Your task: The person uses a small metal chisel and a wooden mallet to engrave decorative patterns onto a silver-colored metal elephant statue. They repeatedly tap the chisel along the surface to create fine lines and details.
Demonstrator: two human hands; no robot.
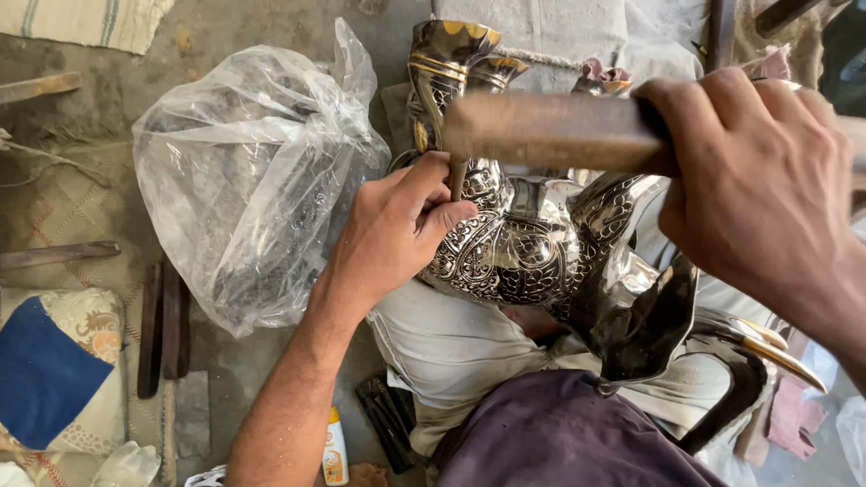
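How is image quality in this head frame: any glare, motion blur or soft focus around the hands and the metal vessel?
Head view: daylight is bright and even. Glare streaks the polished metal vessel and the clear plastic bag. The wooden handle in the right hand is smeared and soft, being close to the lens. The left hand, pinching a thin tool against the engraving, is sharp. Far corners look slightly stretched.

Bright daylight, glare on polished metal, near hammer handle blurred
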